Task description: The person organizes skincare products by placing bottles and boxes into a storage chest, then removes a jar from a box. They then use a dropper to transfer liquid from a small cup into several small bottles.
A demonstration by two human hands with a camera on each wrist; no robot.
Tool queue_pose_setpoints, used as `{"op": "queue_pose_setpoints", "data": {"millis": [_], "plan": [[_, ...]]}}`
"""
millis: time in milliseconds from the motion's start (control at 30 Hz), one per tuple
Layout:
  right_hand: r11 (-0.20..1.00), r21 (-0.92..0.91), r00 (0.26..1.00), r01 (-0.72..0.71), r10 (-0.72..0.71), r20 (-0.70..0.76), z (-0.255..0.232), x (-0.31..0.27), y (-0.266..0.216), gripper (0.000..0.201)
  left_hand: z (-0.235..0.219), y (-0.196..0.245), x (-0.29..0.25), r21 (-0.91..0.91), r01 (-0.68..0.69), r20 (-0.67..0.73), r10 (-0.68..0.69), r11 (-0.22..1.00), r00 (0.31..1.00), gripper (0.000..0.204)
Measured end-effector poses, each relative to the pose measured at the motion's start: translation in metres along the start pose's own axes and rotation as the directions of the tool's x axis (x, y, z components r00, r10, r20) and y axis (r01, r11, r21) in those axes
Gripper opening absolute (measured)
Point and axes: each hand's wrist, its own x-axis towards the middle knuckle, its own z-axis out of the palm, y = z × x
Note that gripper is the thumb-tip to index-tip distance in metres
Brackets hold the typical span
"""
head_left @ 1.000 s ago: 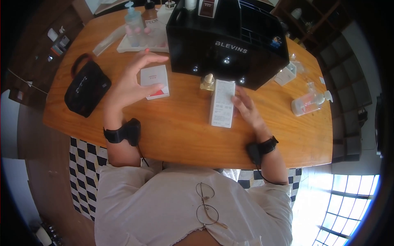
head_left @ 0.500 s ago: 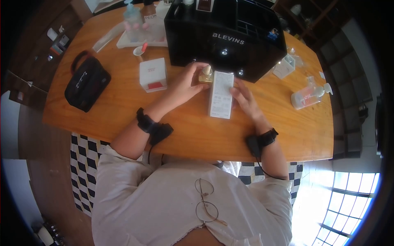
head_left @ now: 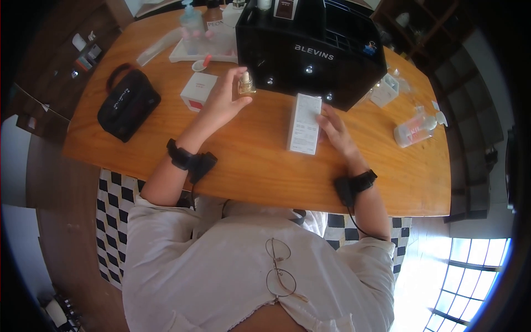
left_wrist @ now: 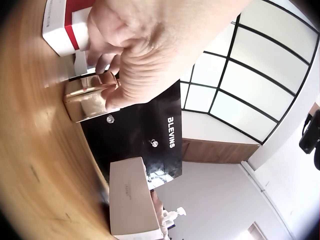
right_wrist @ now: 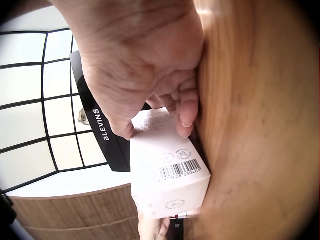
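Note:
My left hand [head_left: 225, 102] grips a small gold-tinted glass bottle [head_left: 246, 88] with a pale cap. Thumb and fingers close around its sides; in the left wrist view the gold bottle [left_wrist: 85, 102] is low by the tabletop. My right hand [head_left: 338, 133] holds a tall white carton [head_left: 304, 124] by its right side. In the right wrist view the carton [right_wrist: 162, 155] shows a barcode, with thumb and fingertips at opposite edges. A squat white box with a red patch [head_left: 198, 91] stands left of the bottle, partly behind the left forearm.
A black BLEVINS drawer organiser [head_left: 310, 63] stands at the back. At left are a black pouch [head_left: 128, 105], a white tray [head_left: 182, 55] with bottles, and a little cup [head_left: 199, 66]. A clear pump bottle [head_left: 417, 131] and a small pale container [head_left: 384, 91] stand at right.
My left hand went from over the squat box to the gold bottle beside the carton, took hold of it and brought it left. My right hand has stayed at the carton.

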Motion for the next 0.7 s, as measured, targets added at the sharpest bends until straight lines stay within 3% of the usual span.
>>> {"op": "queue_pose_setpoints", "data": {"millis": [67,167,200,300,433,467,567,700], "plan": [[1.0,-0.005,1.0,-0.012,0.012,-0.002,0.0,0.0,0.0,0.065,-0.007,0.02,-0.007,0.027,-0.163,-0.177,0.165,0.986,0.97,0.047],[0.999,0.022,0.998,-0.029,0.03,-0.051,0.005,-0.002,-0.006,0.06,-0.027,0.037,-0.018,0.114,-0.381,-0.195,0.397,0.918,0.897,0.04],[0.998,0.04,0.997,-0.037,0.04,-0.07,0.009,-0.002,-0.012,0.058,-0.029,0.039,-0.023,0.004,-0.384,-0.095,0.382,0.923,0.919,0.031],[0.995,0.075,0.994,-0.06,0.067,-0.09,0.018,-0.001,-0.023,0.054,-0.012,0.063,-0.021,-0.413,-0.136,0.174,0.224,0.901,0.959,0.029],[0.995,0.075,0.996,-0.064,0.069,-0.06,0.027,0.015,-0.025,0.052,0.031,0.042,-0.011,-0.491,0.23,0.396,-0.02,0.84,0.918,0.045],[0.995,0.074,0.996,-0.063,0.068,-0.063,0.031,0.018,-0.027,0.052,0.038,0.034,-0.006,-0.539,0.254,0.437,0.008,0.803,0.9,0.055],[0.999,0.049,0.997,-0.02,0.024,-0.076,0.041,0.024,-0.035,0.052,0.052,0.03,-0.003,-0.586,0.442,0.464,-0.166,0.679,0.87,0.06],[0.993,0.116,0.997,-0.021,0.029,-0.07,0.041,0.028,-0.024,0.054,0.061,0.007,-0.002,-0.702,0.514,0.551,-0.083,0.492,0.831,0.063]]}}
